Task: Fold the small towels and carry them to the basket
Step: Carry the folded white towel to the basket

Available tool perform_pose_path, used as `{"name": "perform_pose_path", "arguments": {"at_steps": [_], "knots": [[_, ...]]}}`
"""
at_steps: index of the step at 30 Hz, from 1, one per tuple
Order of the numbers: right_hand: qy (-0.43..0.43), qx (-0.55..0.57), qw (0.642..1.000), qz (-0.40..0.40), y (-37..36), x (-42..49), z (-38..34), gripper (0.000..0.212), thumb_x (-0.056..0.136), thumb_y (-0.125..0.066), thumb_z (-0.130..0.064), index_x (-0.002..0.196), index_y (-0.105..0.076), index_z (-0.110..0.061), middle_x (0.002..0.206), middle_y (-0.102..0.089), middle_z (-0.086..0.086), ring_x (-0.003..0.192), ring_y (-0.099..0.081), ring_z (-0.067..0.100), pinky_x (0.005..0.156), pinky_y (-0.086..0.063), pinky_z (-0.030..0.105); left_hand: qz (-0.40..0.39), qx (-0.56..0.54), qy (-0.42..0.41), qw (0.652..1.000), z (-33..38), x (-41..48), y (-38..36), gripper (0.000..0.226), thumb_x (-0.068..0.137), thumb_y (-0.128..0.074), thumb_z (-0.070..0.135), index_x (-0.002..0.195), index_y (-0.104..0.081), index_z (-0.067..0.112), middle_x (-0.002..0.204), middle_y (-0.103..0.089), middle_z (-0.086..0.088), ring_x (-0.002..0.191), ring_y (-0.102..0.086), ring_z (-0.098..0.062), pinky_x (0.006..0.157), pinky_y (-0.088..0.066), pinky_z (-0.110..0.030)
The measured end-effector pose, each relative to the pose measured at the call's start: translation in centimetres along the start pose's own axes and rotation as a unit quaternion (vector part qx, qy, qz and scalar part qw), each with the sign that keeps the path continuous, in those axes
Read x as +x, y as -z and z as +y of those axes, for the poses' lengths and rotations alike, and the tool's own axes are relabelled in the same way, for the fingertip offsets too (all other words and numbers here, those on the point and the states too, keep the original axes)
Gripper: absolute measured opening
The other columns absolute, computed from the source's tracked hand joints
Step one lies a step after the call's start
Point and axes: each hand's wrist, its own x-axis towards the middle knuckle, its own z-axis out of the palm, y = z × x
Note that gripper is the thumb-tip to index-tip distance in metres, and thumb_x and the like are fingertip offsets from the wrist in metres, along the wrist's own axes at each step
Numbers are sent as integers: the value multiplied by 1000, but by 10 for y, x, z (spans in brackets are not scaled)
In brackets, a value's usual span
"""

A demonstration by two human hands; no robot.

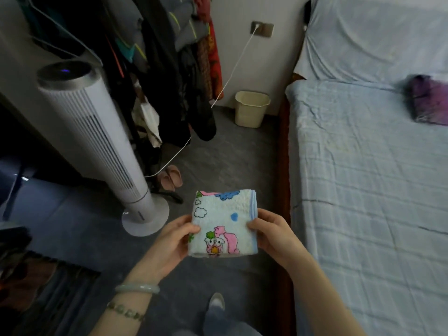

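A small folded towel (224,223), light blue with cartoon prints and a blue hem, is held flat in the air above the grey floor. My left hand (169,241) grips its left edge, thumb on top. My right hand (274,236) grips its right edge, thumb over the hem. A cream plastic basket (251,109) stands on the floor by the far wall, beside the bed's corner. It looks empty from here.
A white tower fan (97,141) stands to the left, with slippers (169,177) and a white cable (230,76) behind it. Hanging clothes (169,69) fill the back left. A bed with a blue sheet (363,190) runs along the right, a purple bundle (428,103) on it.
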Motion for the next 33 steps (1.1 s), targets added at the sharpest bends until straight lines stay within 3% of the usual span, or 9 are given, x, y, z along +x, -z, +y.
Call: {"name": "perform_pose_path", "arguments": {"at_steps": [4,11,16,20,26,33], "knots": [[-5,2,1000,10,20,51,-45,21,92,-52,-9,111,-58,-18,112,-69,11,98,-69,27,88,-54,51,-20,4,7,1000,39,60,-14,50,76,-63,7,125,-55,4,120,-64,-22,112,-62,-37,98,-48,-52],[2,28,999,30,47,156,-110,26,92,-52,-8,115,-57,-18,113,-69,10,99,-69,27,85,-55,49,-36,5,25,999,106,183,-19,52,73,-62,8,124,-57,5,120,-64,-23,113,-61,-37,99,-45,-53],[12,43,998,49,61,241,-164,24,92,-52,-7,113,-58,-19,114,-68,10,99,-69,28,87,-54,51,-46,14,21,999,163,281,-19,48,72,-60,8,119,-60,4,118,-64,-24,109,-63,-36,89,-53,-46],[23,57,996,72,67,306,-221,24,92,-52,-7,111,-57,-20,112,-69,10,98,-69,27,85,-56,48,-62,20,26,998,223,359,-25,42,70,-62,0,112,-63,2,113,-66,-26,98,-68,-32,73,-59,-39],[47,93,989,107,85,382,-284,28,90,-51,-3,114,-58,-16,111,-69,13,99,-68,31,86,-54,51,-85,32,43,995,289,457,-45,52,67,-58,5,118,-57,-3,117,-63,-28,102,-65,-35,80,-56,-42],[29,98,989,111,132,471,-336,29,90,-53,-7,117,-57,-17,114,-68,12,101,-68,30,91,-52,53,-97,35,71,992,334,566,-65,54,70,-62,2,123,-55,-1,119,-63,-27,109,-62,-38,71,-58,-39]]}}
